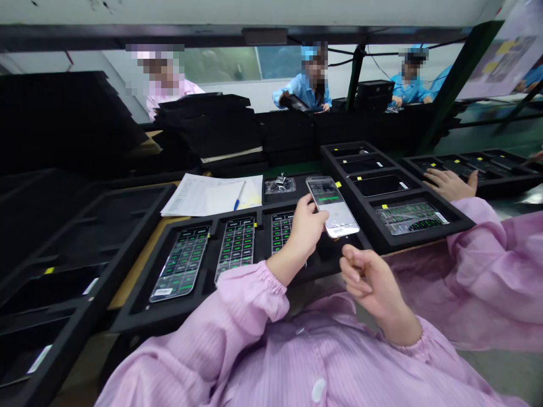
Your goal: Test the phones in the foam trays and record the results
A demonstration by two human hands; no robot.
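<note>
My left hand [306, 225] is closed around the lower left side of a smartphone [335, 206], holding it tilted above a black foam tray [131, 311]. Its lit screen has a grey upper part with green text and a white lower part. Just below and to the right of the phone, my right hand [375, 285] hangs with curled fingers, apart from it; nothing shows in its grip. In the tray lie a phone with a green-marked grid [181, 263], a second such phone [235, 246] and a third [279, 230], partly hidden by my left hand.
Papers [190, 195] with a blue pen [240, 195] lie behind the tray, beside a small metal part [280, 182] on clear plastic. Another phone tray [384, 240] stands at right, near a co-worker's hand [452, 183]. Black trays [212, 127] are stacked behind; an overhead beam [190, 35] crosses above.
</note>
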